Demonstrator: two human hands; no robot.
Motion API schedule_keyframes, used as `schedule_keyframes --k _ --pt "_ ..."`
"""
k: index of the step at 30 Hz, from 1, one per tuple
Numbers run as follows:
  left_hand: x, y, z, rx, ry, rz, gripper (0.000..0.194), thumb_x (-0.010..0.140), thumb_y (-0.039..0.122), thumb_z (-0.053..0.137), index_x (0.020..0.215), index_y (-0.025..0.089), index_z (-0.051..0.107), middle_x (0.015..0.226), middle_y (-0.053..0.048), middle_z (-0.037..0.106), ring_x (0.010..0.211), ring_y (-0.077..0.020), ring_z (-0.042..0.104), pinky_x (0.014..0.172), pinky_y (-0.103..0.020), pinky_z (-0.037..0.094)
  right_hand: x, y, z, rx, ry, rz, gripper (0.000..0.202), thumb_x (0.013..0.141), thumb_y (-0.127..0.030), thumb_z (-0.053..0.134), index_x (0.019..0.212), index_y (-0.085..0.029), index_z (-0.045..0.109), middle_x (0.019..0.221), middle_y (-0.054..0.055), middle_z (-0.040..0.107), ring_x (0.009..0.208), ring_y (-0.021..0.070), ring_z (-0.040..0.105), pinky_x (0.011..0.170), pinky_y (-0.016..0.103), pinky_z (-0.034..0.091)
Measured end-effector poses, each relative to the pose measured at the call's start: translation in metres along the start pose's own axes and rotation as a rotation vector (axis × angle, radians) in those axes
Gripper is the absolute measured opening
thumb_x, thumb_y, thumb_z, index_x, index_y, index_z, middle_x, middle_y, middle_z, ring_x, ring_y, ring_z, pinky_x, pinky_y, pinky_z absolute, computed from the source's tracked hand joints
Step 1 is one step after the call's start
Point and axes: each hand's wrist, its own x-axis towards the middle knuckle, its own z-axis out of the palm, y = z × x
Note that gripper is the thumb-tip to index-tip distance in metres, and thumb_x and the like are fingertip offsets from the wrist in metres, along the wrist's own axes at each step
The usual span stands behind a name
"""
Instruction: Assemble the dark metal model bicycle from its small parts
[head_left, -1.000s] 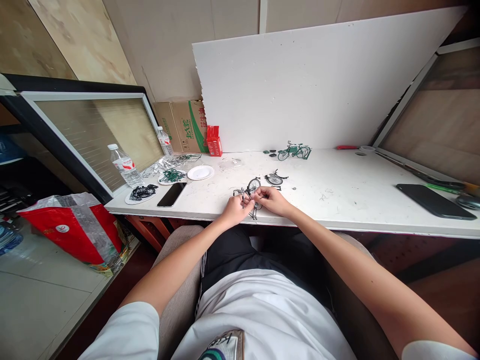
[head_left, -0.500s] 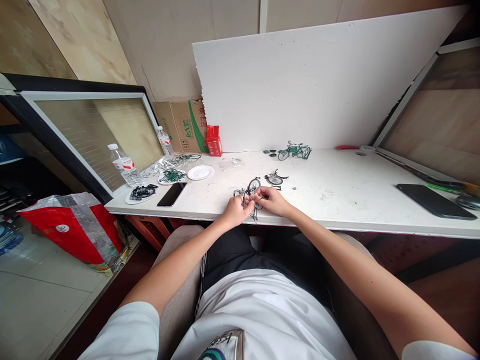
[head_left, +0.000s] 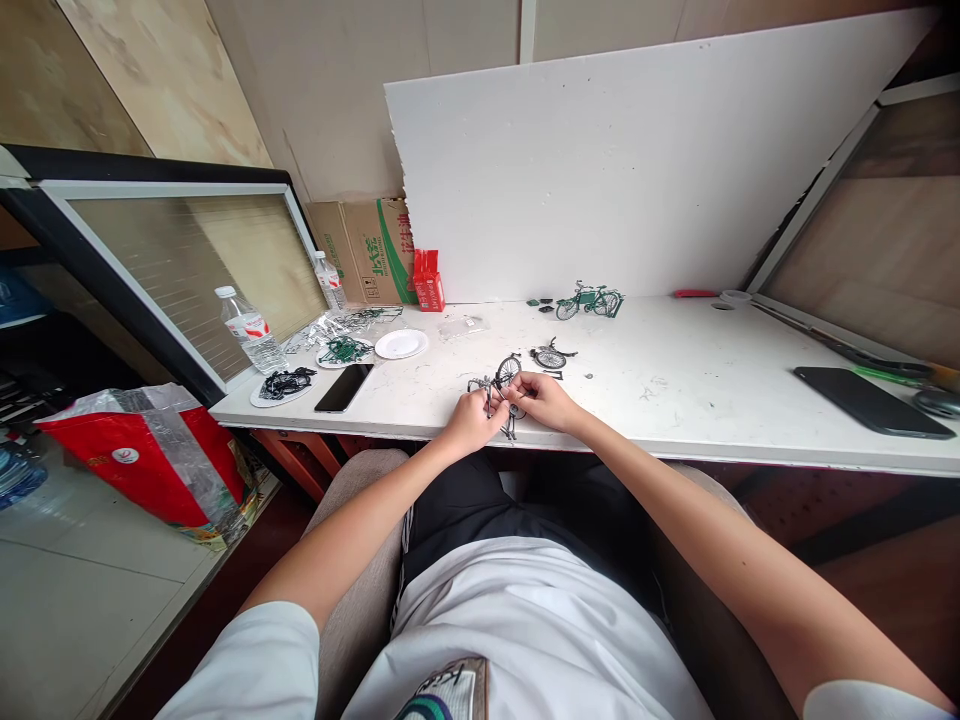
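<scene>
Near the table's front edge, a small black model bicycle [head_left: 508, 370] is between my two hands, one spoked wheel showing above the fingers and more dark parts below. My left hand [head_left: 477, 420] is closed on it from the left. From the right, my right hand [head_left: 546, 400] pinches at its middle; fingers hide the exact spot. Just beyond lies a loose black wheel with a curved mudguard [head_left: 551, 356], with tiny dark pieces beside it. Farther back stands a green model bicycle [head_left: 589, 301] against the white board.
At left are a plate of black parts [head_left: 262, 402], a plate of green parts [head_left: 322, 364], a white plate [head_left: 402, 345], a phone [head_left: 345, 388] and a water bottle [head_left: 253, 333]. A red box [head_left: 428, 281] stands behind. A dark phone [head_left: 870, 403] lies right.
</scene>
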Motion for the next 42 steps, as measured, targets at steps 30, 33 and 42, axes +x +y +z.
schedule_keyframes --k 30,33,42 --pt "-0.0030 -0.0007 0.0016 0.113 0.011 0.054 0.008 0.090 0.025 0.064 0.085 0.019 0.063 0.083 -0.007 0.072 0.081 -0.0206 0.069 0.080 -0.033 0.055 0.0010 0.0062 0.0023 -0.068 0.023 -0.019 0.040 0.093 -0.058 0.060 0.079 -0.021 0.058 0.075 0.002 0.063 0.070 0.0170 0.053 0.065 0.030 0.042" --pt "-0.0028 -0.0013 0.0018 0.084 0.008 0.030 0.009 0.090 0.025 0.065 0.085 0.018 0.064 0.083 -0.007 0.073 0.080 -0.0205 0.069 0.079 -0.032 0.055 0.0007 0.0047 0.0020 -0.057 0.015 -0.013 0.039 0.093 -0.057 0.061 0.079 -0.021 0.058 0.076 0.003 0.064 0.071 0.0172 0.054 0.066 0.030 0.043" --pt "-0.0014 0.0000 0.0009 0.022 -0.005 0.003 0.011 0.091 0.025 0.063 0.083 0.017 0.064 0.081 -0.006 0.074 0.078 -0.0186 0.070 0.077 -0.030 0.053 -0.0002 0.0027 0.0011 -0.042 0.012 -0.013 0.042 0.093 -0.059 0.061 0.077 -0.021 0.055 0.074 0.001 0.059 0.070 0.0157 0.050 0.066 0.030 0.041"
